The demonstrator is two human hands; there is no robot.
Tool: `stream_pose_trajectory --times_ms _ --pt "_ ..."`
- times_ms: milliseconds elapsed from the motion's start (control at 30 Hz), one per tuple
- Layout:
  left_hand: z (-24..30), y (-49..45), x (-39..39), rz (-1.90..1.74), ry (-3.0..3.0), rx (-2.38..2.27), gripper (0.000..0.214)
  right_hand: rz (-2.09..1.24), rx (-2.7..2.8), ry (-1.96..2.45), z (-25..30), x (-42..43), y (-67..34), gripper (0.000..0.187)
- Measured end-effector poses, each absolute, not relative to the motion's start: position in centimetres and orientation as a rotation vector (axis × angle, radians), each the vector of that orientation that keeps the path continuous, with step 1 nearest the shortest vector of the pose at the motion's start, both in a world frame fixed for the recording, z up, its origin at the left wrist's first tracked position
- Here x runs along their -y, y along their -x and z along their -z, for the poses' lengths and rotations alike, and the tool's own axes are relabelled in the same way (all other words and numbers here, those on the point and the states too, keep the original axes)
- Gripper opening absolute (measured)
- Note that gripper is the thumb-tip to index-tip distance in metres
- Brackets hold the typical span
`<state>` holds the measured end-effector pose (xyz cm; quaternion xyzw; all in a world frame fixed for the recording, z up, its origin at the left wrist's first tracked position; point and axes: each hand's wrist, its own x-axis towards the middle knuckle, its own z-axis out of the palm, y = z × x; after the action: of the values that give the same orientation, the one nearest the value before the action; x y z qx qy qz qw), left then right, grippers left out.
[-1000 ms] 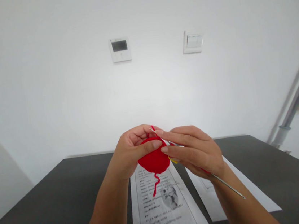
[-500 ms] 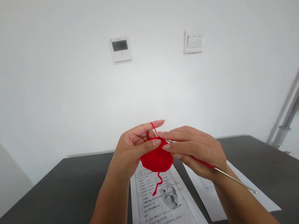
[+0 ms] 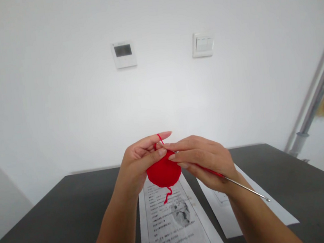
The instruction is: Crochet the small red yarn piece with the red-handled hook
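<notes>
A round red crochet piece (image 3: 164, 172) hangs over the papers, pinched at its upper edge between the thumb and fingers of my left hand (image 3: 138, 160). Red yarn (image 3: 160, 138) loops over my raised left index finger. From the bottom of the piece dangles a short yarn tail (image 3: 168, 195). My right hand (image 3: 206, 161) is closed around a metal crochet hook (image 3: 247, 188) with a red grip section. The hook's working tip meets the top edge of the piece, close to the left thumb; the exact stitch is too small to make out.
Beneath my hands a printed sheet (image 3: 176, 234) with text and a picture lies on the dark table (image 3: 59, 221). Another paper sheet (image 3: 230, 223) lies to its right. On the white wall are a thermostat panel (image 3: 124, 55) and a switch plate (image 3: 202, 44). A metal pole (image 3: 311, 111) stands at the right.
The whole view has shifted slightly, so hands, papers and wall fittings appear a little farther left. Both hands keep their hold on the crochet piece and the hook.
</notes>
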<state>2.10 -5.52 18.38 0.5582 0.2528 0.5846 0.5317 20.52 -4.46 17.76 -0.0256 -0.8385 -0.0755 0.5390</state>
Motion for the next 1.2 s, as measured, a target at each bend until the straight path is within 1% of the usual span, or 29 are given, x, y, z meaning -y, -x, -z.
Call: stream_pose_trajectory --times_ms 133,433,600,833,1000,1200 --pt "-18.3 -2.1 5.4 -1.412 -1.340 -0.632 0.028 0.173 1.995 0.082 -17.7 4.4 -20.5 0.020" --pt "-18.7 -1.8 5.7 -1.472 -1.436 -0.754 0.032 0.069 1.956 0.110 -17.5 4.5 -20.6 0.025" --pt "-18.9 -1.5 5.8 -1.411 -1.435 -0.726 0.033 -0.169 1.921 0.070 -17.6 4.5 -20.7 0.027" --pt "-19.1 -1.0 5.9 -1.291 -1.410 -0.660 0.030 -0.572 1.843 0.011 -17.0 4.1 -21.0 0.019" --pt "-19.3 -0.8 6.0 -1.181 -1.444 -0.654 0.034 -0.694 1.806 -0.001 -16.8 3.9 -21.3 0.014" --pt "-19.4 -0.7 6.1 -1.089 -1.510 -0.691 0.031 -0.813 1.836 -0.059 -16.8 3.4 -21.8 0.012"
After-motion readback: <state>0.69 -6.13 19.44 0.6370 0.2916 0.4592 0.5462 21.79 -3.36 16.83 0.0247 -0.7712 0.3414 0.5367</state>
